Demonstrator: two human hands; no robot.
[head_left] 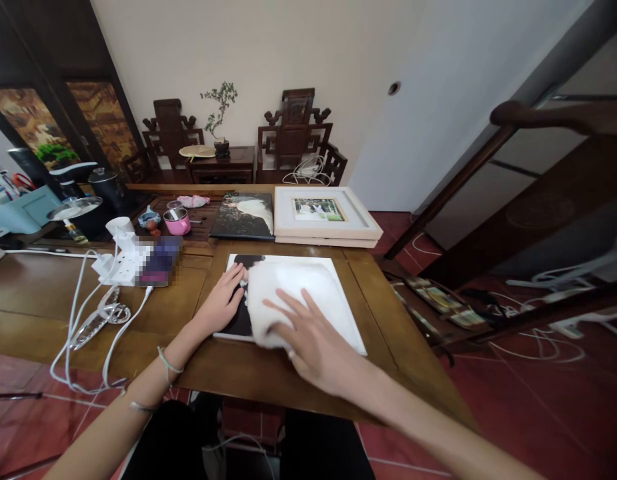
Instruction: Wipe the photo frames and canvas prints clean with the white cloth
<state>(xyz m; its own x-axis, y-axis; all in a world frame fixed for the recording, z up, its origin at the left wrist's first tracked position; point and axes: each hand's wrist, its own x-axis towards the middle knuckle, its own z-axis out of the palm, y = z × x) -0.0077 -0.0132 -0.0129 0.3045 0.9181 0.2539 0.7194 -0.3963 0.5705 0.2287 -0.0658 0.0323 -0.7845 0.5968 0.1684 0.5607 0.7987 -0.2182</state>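
A thin picture panel (pixel 242 325) with white edges and a dark printed area lies on the wooden table in front of me. A fluffy white cloth (pixel 293 277) covers most of it. My right hand (pixel 308 340) presses on the cloth from above, fingers apart on top and one digit hooked at the near left edge, holding it. Flat on the panel's left side rests my left hand (pixel 222 300), fingers stretched out and pointing at the cloth's left edge. What is printed under the cloth is hidden.
Behind the panel lie a dark photo panel (pixel 243 217) and a pale framed picture (pixel 361 223). To the left are a power strip (pixel 125 263) with white cables, a clear hair clip (pixel 105 317) and a pink cup (pixel 177 222). The table's right edge (pixel 418 320) is close.
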